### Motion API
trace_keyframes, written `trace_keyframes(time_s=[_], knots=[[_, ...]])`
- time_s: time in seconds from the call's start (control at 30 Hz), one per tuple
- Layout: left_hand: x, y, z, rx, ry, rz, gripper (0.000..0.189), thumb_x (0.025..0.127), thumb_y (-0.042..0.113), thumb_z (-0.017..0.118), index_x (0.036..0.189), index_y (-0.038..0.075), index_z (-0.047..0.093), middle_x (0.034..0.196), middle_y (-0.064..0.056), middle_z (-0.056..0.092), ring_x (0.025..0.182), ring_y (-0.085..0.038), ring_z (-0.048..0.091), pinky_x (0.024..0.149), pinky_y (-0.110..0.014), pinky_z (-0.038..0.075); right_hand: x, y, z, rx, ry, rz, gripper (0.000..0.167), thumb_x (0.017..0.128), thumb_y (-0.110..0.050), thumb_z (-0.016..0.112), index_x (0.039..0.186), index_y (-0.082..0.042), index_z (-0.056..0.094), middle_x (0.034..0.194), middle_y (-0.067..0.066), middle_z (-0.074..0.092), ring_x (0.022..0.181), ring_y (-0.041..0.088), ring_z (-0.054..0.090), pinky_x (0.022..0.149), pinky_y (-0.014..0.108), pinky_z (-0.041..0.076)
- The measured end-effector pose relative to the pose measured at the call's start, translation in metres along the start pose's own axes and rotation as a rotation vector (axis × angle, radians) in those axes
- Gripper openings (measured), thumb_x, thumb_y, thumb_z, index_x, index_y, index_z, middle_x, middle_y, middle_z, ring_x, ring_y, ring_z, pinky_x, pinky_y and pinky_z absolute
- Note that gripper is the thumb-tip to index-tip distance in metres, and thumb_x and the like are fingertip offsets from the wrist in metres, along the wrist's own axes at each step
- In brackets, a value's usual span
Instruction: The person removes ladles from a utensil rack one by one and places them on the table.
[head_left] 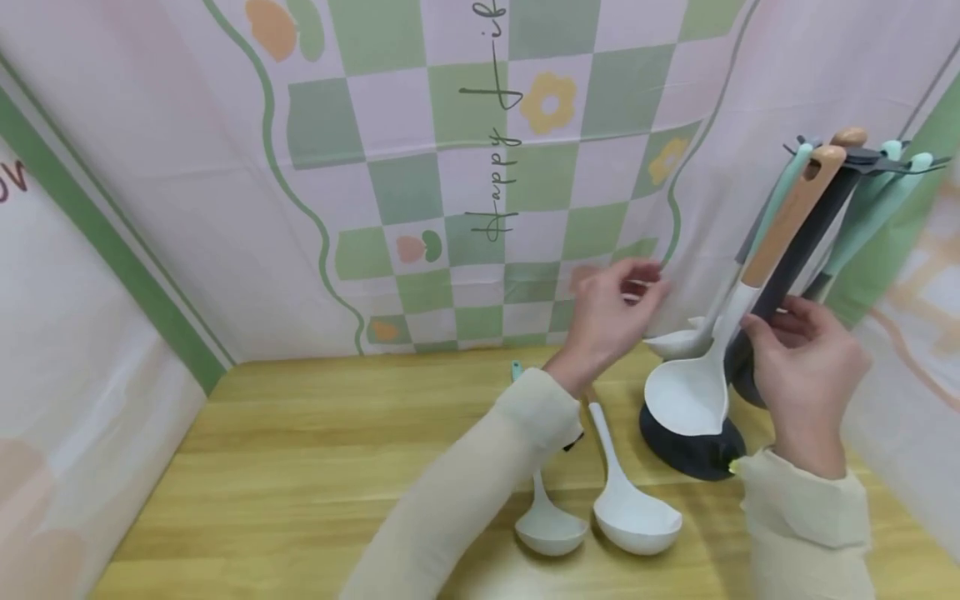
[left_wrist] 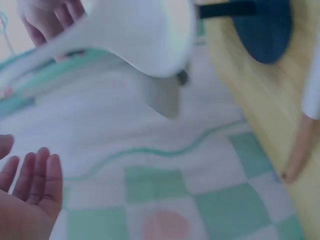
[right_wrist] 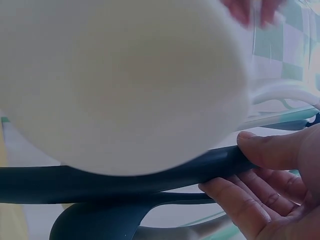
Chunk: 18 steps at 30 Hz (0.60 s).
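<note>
My right hand pinches the dark post of an upright utensil stand between thumb and fingers. A white ladle with a wooden handle hangs at the front of the stand, its bowl over the round black base. Left of the stand, my left hand is in the air with loosely bent fingers and nothing in it. Behind the front ladle hangs a second white utensil. Mint-handled utensils hang on the far right side, their lower ends partly hidden by the post and my right hand.
Two white ladles lie on the wooden table: a larger one with a wooden handle and a smaller one with a mint handle end, partly hidden by my left sleeve. A checked cloth hangs behind the table.
</note>
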<state>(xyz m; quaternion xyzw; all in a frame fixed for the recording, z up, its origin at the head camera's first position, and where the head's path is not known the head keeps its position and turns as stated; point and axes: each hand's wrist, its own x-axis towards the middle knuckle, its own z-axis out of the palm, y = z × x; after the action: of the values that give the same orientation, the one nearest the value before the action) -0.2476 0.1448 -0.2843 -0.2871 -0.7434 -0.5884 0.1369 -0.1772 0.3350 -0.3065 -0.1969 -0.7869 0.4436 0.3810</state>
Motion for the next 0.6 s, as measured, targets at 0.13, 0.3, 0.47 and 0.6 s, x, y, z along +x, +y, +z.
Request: trace_keyframes(time_s=[0.13, 0.3, 0.47, 0.6], knots=[[0.007, 0.027, 0.013, -0.009, -0.027, 0.078, 0.03, 0.101, 0.016, 0.072, 0.129, 0.007, 0.072, 0.124, -0.005, 0.078, 0.1, 0.0, 0.074, 0.083, -0.002, 0.053, 0.001, 0.001, 0.0, 0.012, -0.002, -0.01, 0.044, 0.091, -0.016, 0.076, 0.131, 0.001, 0.07, 0.077, -0.042, 0.05, 0.068, -0.025, 0.054, 0.068, -0.003, 0.044], [0.018, 0.051, 0.027, 0.036, -0.073, 0.104, 0.037, 0.101, 0.024, 0.074, 0.136, 0.014, 0.07, 0.13, 0.003, 0.076, 0.103, 0.006, 0.072, 0.085, 0.001, 0.051, 0.001, 0.001, -0.001, 0.029, -0.002, -0.035, 0.041, 0.091, -0.016, 0.076, 0.128, 0.0, 0.071, 0.076, -0.044, 0.051, 0.068, -0.026, 0.055, 0.068, -0.003, 0.044], [0.024, 0.064, 0.039, 0.069, -0.061, 0.116, 0.04, 0.1, 0.026, 0.075, 0.138, 0.017, 0.069, 0.128, 0.006, 0.077, 0.1, 0.011, 0.071, 0.083, 0.003, 0.049, 0.0, 0.002, -0.003, 0.032, 0.008, -0.055, 0.039, 0.091, -0.015, 0.077, 0.126, 0.0, 0.073, 0.074, -0.046, 0.051, 0.067, -0.026, 0.054, 0.068, -0.003, 0.043], [0.028, 0.068, 0.043, 0.118, -0.039, 0.107, 0.043, 0.098, 0.028, 0.078, 0.139, 0.021, 0.068, 0.124, 0.01, 0.078, 0.092, 0.014, 0.07, 0.078, 0.003, 0.048, -0.001, 0.002, -0.002, 0.02, 0.007, -0.064, 0.04, 0.09, -0.016, 0.077, 0.126, 0.0, 0.073, 0.074, -0.047, 0.049, 0.068, -0.027, 0.052, 0.068, -0.003, 0.041]])
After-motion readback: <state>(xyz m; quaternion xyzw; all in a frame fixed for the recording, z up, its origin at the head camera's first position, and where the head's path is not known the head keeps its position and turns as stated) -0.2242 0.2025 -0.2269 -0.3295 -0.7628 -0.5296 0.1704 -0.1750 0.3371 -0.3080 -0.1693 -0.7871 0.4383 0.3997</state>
